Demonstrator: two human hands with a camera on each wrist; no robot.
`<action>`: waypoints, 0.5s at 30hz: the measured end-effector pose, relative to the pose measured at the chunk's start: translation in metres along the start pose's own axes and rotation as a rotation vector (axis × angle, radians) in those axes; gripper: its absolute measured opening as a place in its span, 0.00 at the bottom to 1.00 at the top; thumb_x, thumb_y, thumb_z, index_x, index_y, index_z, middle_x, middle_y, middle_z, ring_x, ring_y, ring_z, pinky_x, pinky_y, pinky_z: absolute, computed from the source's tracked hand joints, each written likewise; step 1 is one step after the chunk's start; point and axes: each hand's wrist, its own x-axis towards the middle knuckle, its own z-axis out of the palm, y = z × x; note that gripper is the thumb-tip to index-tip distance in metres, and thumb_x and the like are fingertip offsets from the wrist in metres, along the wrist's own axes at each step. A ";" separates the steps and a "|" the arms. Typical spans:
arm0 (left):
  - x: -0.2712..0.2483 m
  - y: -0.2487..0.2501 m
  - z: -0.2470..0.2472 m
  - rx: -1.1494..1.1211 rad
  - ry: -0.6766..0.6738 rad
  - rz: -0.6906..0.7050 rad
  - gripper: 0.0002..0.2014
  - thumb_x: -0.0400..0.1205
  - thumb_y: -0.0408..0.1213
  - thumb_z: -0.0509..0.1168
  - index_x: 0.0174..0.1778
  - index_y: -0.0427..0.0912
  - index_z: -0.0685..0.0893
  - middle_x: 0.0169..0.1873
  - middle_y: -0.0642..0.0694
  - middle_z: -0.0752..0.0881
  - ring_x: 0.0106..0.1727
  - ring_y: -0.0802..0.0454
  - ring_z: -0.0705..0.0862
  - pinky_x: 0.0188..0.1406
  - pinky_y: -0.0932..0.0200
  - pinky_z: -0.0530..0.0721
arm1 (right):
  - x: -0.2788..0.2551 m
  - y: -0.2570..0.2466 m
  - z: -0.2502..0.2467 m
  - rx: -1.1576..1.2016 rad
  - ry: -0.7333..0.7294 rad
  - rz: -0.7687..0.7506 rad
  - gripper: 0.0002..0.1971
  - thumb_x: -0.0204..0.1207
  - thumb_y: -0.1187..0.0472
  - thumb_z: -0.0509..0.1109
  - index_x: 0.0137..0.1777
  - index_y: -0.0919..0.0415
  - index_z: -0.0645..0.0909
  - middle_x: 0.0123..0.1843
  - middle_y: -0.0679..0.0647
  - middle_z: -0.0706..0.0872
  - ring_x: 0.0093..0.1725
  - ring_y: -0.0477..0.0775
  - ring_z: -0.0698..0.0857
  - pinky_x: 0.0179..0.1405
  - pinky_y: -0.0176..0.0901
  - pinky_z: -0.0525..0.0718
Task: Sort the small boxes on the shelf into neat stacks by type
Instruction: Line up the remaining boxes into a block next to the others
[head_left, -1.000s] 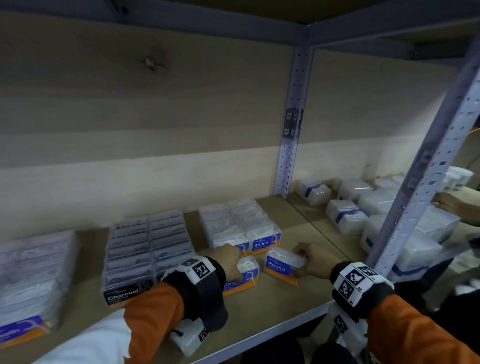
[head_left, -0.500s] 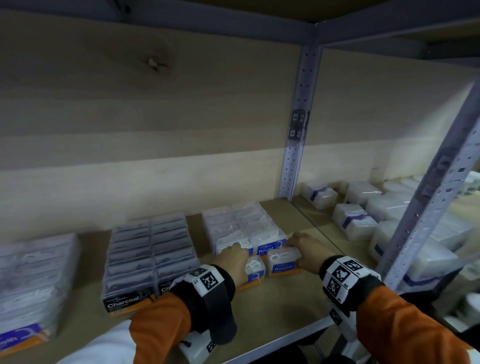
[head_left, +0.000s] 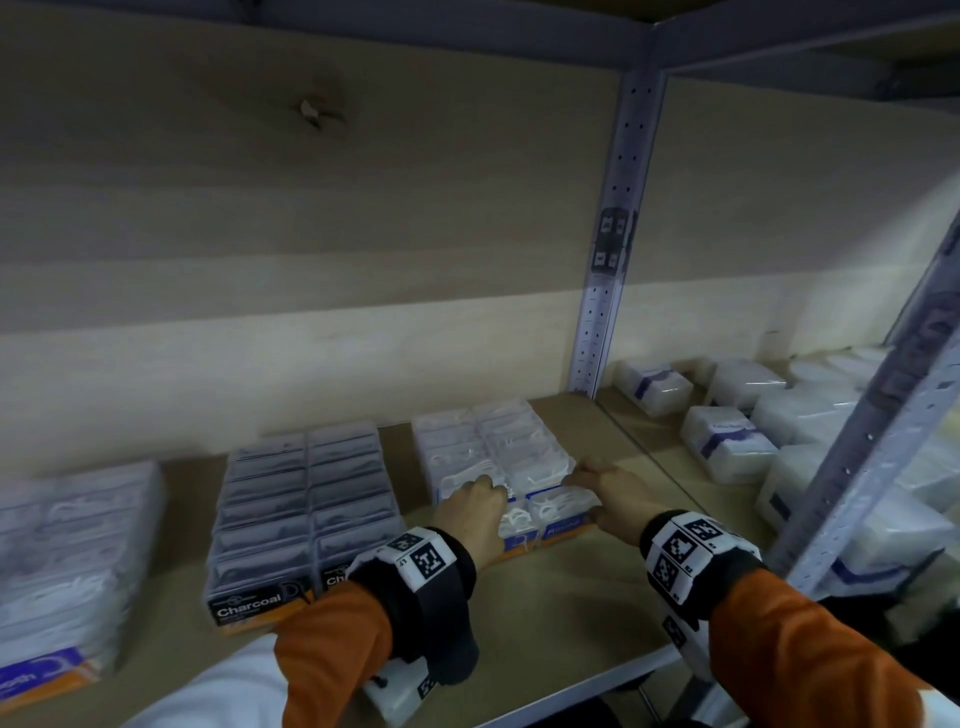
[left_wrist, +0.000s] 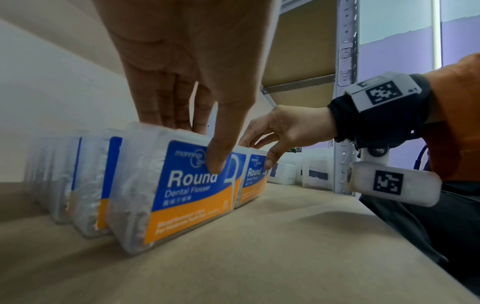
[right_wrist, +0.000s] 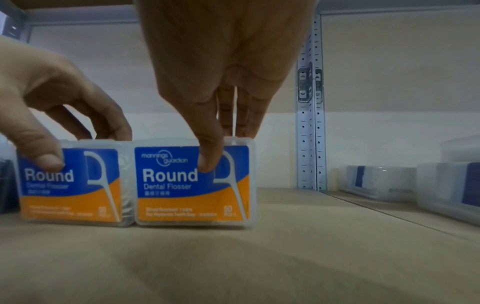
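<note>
The left hand (left_wrist: 182, 67) is pinching one Round flosser box (left_wrist: 179, 189), thumb on its blue-and-orange label and fingers (left_wrist: 166, 107) curled over the top edge. Just beside it, the right hand (right_wrist: 228, 67) is gripping a second Round box (right_wrist: 193, 183) the same way. Both boxes are standing upright on the shelf (head_left: 566, 618), side by side and apparently touching, at the front of the Round rows (head_left: 493, 441). The Charcoal boxes (head_left: 301, 509) are sitting to the left.
</note>
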 end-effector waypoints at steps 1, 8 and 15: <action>0.000 0.000 0.000 -0.001 0.007 -0.001 0.23 0.82 0.41 0.63 0.72 0.37 0.72 0.68 0.39 0.73 0.69 0.41 0.73 0.59 0.49 0.77 | 0.001 0.001 0.001 -0.001 -0.002 -0.003 0.28 0.76 0.69 0.65 0.77 0.54 0.70 0.75 0.51 0.71 0.73 0.50 0.73 0.65 0.32 0.68; 0.002 0.000 0.001 -0.004 0.022 -0.008 0.23 0.81 0.40 0.63 0.72 0.37 0.73 0.69 0.39 0.72 0.70 0.42 0.72 0.60 0.49 0.77 | 0.003 0.005 0.004 -0.003 0.008 -0.024 0.29 0.76 0.68 0.66 0.77 0.54 0.69 0.76 0.50 0.70 0.74 0.49 0.73 0.68 0.31 0.66; 0.001 -0.001 0.004 -0.008 0.041 -0.021 0.22 0.82 0.37 0.61 0.73 0.38 0.73 0.69 0.40 0.70 0.72 0.43 0.70 0.63 0.50 0.76 | 0.004 0.007 0.006 0.010 0.002 -0.028 0.29 0.76 0.69 0.65 0.78 0.55 0.68 0.77 0.49 0.69 0.74 0.48 0.72 0.68 0.30 0.66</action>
